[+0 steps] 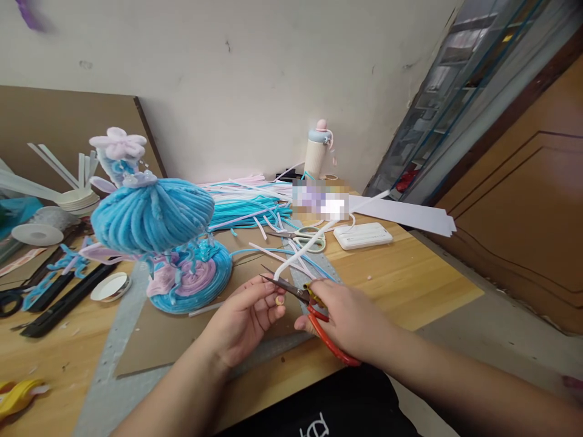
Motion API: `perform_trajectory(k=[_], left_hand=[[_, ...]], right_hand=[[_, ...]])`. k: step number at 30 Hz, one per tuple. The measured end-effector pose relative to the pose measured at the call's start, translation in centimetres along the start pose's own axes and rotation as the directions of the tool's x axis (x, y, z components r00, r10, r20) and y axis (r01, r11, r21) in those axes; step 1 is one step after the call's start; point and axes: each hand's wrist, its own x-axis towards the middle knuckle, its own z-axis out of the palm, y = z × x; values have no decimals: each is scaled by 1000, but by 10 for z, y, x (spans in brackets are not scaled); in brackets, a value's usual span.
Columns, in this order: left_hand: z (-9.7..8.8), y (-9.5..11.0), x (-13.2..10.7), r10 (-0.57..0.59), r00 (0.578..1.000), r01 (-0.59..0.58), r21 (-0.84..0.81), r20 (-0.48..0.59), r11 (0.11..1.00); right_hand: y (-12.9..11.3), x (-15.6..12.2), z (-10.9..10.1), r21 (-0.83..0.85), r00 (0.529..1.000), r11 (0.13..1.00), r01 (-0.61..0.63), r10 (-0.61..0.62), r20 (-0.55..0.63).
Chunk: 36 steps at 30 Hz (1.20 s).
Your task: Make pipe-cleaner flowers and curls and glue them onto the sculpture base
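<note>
My right hand (348, 312) grips red-handled scissors (331, 341), whose dark blades are parted and point left. Between and beside the blades stands the lower end of a long white pipe cleaner (314, 240), which slants up to the right. My left hand (246, 312) is closed, its fingertips pinching that lower end close to the blade tips; the exact grip is partly hidden. Left of my hands a fluffy blue and pink pipe-cleaner figure (152, 212) with a flower on top stands on a coiled round base (223, 282).
A brown board (150, 346) lies under the work. Behind are bundled blue pipe cleaners (246, 212), green-handled scissors (314, 240), a white power bank (363, 235), paper strips (405, 215) and a bottle (315, 155). At left lie a black tool (68, 303), a tape roll (110, 286) and a yellow tool (20, 397).
</note>
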Motion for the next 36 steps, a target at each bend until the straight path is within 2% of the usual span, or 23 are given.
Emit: perform_trajectory(k=[6, 9, 13, 18, 23, 25, 27, 32, 36], left_hand=[[-1, 5, -2, -11, 1000, 12, -50, 21, 999], [-2, 6, -1, -8, 999, 9, -27, 34, 1000], [-2, 4, 0, -60, 998, 60, 21, 3, 998], [-3, 4, 3, -61, 998, 64, 84, -32, 994], [-6, 4, 6, -76, 994, 83, 96, -76, 992], [-7, 3, 7, -72, 995, 80, 134, -67, 988], [-7, 3, 6, -66, 997, 72, 169, -45, 983], [-6, 3, 1, -55, 998, 51, 201, 17, 978], [-6, 3, 1, -74, 995, 63, 153, 73, 986]], right_hand=[[8, 0, 2, 311, 982, 950, 17, -74, 172], [12, 1, 3, 389, 966, 921, 8, -108, 236], [15, 2, 0, 294, 982, 956, 28, -82, 172], [16, 3, -2, 124, 989, 992, 30, -48, 138], [16, 3, 0, -128, 994, 989, 70, -79, -69], [16, 3, 0, -170, 988, 982, 84, -105, -114], [16, 3, -3, -130, 992, 989, 74, -86, -87], [14, 2, -11, 118, 993, 993, 22, -36, 115], [13, 2, -12, 165, 992, 986, 9, -29, 122]])
